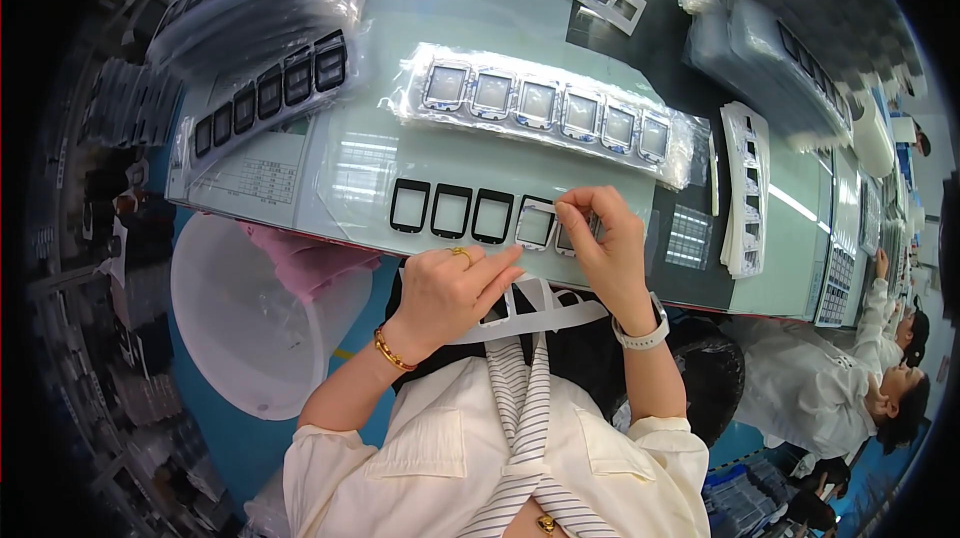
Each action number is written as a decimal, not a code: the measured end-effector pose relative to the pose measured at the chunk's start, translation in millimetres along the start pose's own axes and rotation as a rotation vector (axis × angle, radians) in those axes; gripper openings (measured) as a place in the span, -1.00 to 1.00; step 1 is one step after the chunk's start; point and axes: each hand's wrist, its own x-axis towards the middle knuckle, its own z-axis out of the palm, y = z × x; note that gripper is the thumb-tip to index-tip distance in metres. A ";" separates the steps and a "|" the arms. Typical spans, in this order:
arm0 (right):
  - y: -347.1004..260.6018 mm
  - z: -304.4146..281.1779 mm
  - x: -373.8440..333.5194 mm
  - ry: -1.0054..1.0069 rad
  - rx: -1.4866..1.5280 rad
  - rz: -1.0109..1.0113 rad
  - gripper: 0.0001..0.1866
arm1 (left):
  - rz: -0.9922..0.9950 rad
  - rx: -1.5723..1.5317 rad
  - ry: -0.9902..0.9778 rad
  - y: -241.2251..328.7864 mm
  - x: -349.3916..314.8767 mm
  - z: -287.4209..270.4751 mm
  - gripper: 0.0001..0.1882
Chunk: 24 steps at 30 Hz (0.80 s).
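Note:
A row of black-framed rectangular panels (451,211) lies along the near edge of the table. On the fourth panel sits a thin white frame-shaped sticker (534,241). My left hand (445,293) has its fingers drawn together at the sticker's lower left corner. Thumb and index finger of my right hand (612,248) pinch at its upper right corner. Another panel (572,238) is partly hidden behind my right hand. A white backing strip with cut-out windows (560,316) hangs at the table edge, below my hands.
Beyond the row lies a clear plastic tray (420,113) holding several white-framed pieces. Stacked trays (265,18) stand at the far left, more (770,58) at the far right. White strips (745,188) lie to the right. A white bin (245,328) with pink cloth (310,258) is at left.

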 end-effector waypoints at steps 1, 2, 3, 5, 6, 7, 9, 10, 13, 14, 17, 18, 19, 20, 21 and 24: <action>-0.5 -0.2 0.1 -0.006 -0.008 0.005 -0.92 | 0.000 0.000 0.000 0.1 0.1 -0.1 -0.75; -0.8 -0.3 0.2 -0.012 -0.017 0.011 -0.92 | -0.003 -0.007 0.000 0.3 0.3 -0.3 -0.75; -0.4 -0.2 0.1 -0.012 -0.016 0.011 -0.92 | -0.006 -0.014 0.001 0.3 0.5 -0.3 -0.76; 0.3 -0.2 0.0 -0.004 -0.029 -0.008 -0.93 | -0.005 -0.012 -0.001 0.3 1.0 -0.3 -0.76; 0.2 -0.3 0.1 -0.003 -0.028 -0.008 -0.93 | -0.005 -0.009 -0.002 0.4 1.2 -0.4 -0.76; 0.0 -0.4 0.1 -0.007 -0.025 -0.003 -0.93 | -0.005 -0.009 -0.003 0.7 1.5 -0.4 -0.76; -0.2 -0.6 0.1 -0.010 -0.021 0.002 -0.93 | -0.009 -0.016 0.004 1.5 2.1 -0.5 -0.78; -0.3 -0.6 0.2 -0.008 -0.019 -0.006 -0.93 | -0.008 -0.015 0.004 2.1 2.3 0.1 -0.78; 0.2 -0.8 0.1 -0.009 -0.013 -0.005 -0.93 | 0.004 -0.036 0.010 6.8 4.5 3.7 -0.79; 0.6 -0.7 0.1 -0.014 -0.009 0.004 -0.93 | 0.013 -0.030 -0.004 9.8 6.1 4.2 -0.79; 1.2 -1.1 0.1 -0.007 -0.002 -0.012 -0.93 | 0.029 -0.005 -0.031 15.3 9.3 7.0 -0.79; 1.1 -1.3 0.0 -0.007 -0.002 -0.012 -0.93 | 0.033 0.014 -0.044 16.0 9.8 7.8 -0.78; 1.0 -1.6 -0.4 -0.014 -0.008 -0.007 -0.92 | 0.033 0.014 -0.043 16.1 10.0 8.4 -0.78; 1.0 -1.8 -0.5 -0.021 -0.013 -0.002 -0.92 | 0.028 0.001 -0.040 16.1 10.0 9.2 -0.78; 1.4 -2.3 -0.4 -0.021 -0.013 -0.003 -0.92 | 0.023 -0.012 -0.037 16.0 10.1 9.7 -0.78; 1.7 -3.0 -0.4 -0.027 -0.039 -0.044 -0.92 | 0.027 0.000 -0.019 16.1 9.7 10.3 -0.78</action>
